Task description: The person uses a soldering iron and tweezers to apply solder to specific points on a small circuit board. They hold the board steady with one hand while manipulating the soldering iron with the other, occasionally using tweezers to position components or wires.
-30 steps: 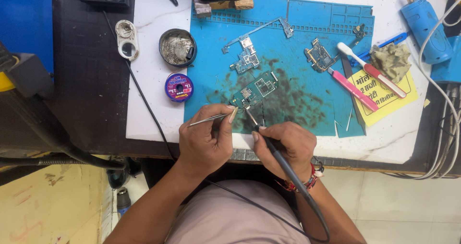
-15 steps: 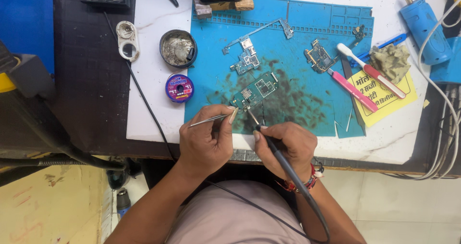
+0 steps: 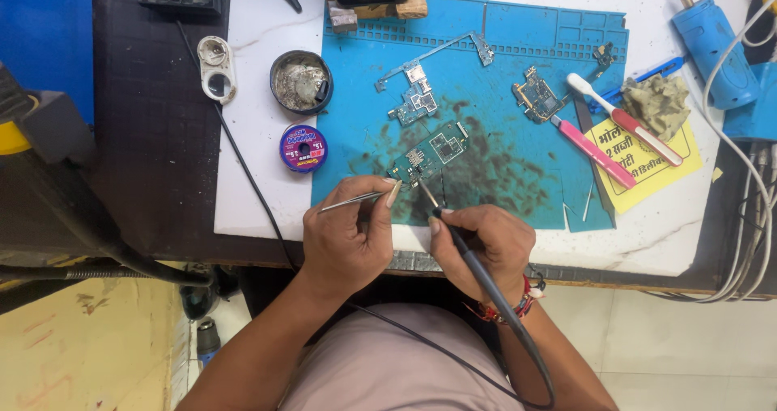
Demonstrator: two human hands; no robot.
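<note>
Circuit board soldered on blue mat

A small green circuit board [image 3: 429, 154] lies tilted on the sooty blue mat [image 3: 518, 136]; tweezers [image 3: 352, 201] are pinched in the left hand [image 3: 348, 233], a soldering iron [image 3: 453, 233] is gripped in the right hand [image 3: 486, 245], both just below the board.

Left hand [image 3: 350, 237] pinches tweezers [image 3: 356, 200], tips toward green circuit board [image 3: 429, 154] on blue mat [image 3: 518, 63]. Right hand [image 3: 484, 245] grips soldering iron [image 3: 453, 225], tip at board edge. Solder spool [image 3: 303, 148], round tin [image 3: 301, 82] left of mat. Toothbrush [image 3: 623, 120], pink tool [image 3: 593, 151] right.
</note>
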